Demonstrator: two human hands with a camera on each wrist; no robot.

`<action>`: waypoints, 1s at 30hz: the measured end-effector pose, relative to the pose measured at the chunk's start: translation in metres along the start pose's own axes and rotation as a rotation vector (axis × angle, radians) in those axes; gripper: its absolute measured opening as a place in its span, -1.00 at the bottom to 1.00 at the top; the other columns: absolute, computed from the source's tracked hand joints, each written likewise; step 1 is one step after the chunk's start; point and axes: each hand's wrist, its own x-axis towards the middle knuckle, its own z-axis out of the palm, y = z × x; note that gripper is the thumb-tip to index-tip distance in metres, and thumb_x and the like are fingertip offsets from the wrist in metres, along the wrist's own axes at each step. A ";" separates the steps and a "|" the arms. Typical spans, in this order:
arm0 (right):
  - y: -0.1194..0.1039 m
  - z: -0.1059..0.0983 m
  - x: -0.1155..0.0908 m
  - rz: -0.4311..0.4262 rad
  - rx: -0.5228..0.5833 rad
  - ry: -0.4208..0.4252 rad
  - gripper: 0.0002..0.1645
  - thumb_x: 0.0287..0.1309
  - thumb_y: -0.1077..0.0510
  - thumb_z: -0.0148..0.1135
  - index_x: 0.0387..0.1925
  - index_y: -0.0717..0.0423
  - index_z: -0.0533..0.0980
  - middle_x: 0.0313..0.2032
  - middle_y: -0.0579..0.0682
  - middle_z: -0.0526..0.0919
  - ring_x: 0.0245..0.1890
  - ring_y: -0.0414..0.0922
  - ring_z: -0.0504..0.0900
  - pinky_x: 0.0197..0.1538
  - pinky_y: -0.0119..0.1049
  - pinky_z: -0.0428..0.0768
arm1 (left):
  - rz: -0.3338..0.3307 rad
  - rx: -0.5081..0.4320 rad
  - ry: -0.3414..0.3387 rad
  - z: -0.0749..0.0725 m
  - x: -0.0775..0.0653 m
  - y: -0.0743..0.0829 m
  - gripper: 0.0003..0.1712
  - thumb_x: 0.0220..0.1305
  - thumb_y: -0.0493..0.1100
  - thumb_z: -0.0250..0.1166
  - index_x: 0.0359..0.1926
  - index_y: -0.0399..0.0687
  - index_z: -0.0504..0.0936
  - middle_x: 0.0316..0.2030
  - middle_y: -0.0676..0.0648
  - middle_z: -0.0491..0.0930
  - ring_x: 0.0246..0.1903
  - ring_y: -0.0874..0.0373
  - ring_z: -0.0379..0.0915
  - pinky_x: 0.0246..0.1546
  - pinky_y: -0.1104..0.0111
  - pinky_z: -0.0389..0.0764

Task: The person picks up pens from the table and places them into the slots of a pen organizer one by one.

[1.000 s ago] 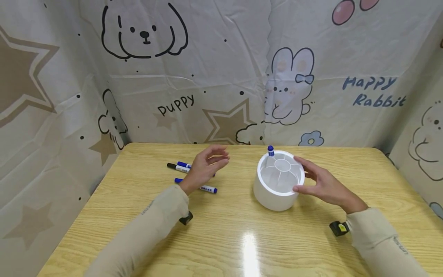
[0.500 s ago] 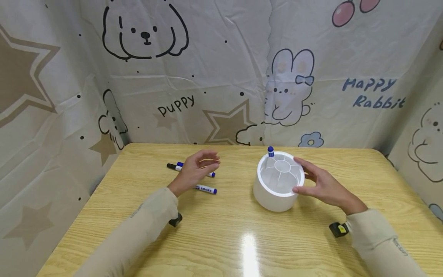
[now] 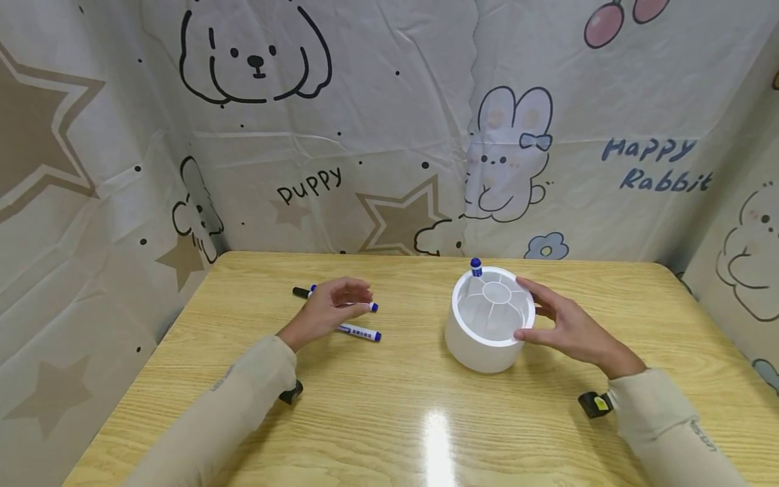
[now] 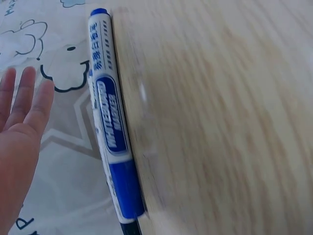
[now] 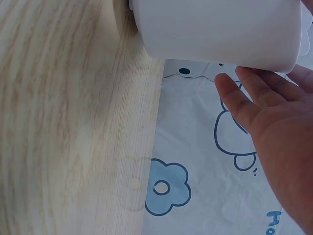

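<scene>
Right fingers (image 3: 539, 289) grip smooth white cylinder (image 3: 482, 354); left fingers (image 3: 349, 283) curve loosely near slim markers (image 3: 362, 332)

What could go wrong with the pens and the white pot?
A loose pen might roll away if the left grip bumps it, since the pens look round and just lie on the table.
The loose pens are close together, so grabbing one could knock another.
The right grip holds the pot at one side; a hard push there might slide it, or tip it so the standing pen falls out.
</scene>
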 end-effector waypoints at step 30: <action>-0.005 0.002 0.009 0.024 -0.024 -0.005 0.05 0.15 0.07 0.47 0.52 0.15 0.09 0.39 0.27 0.28 0.26 0.31 0.42 0.26 0.32 0.39 | -0.042 0.062 -0.067 -0.018 -0.009 -0.016 -0.56 0.27 -0.32 0.39 0.14 -0.37 0.56 -0.01 -0.26 0.66 0.00 -0.09 0.61 -0.01 0.34 0.65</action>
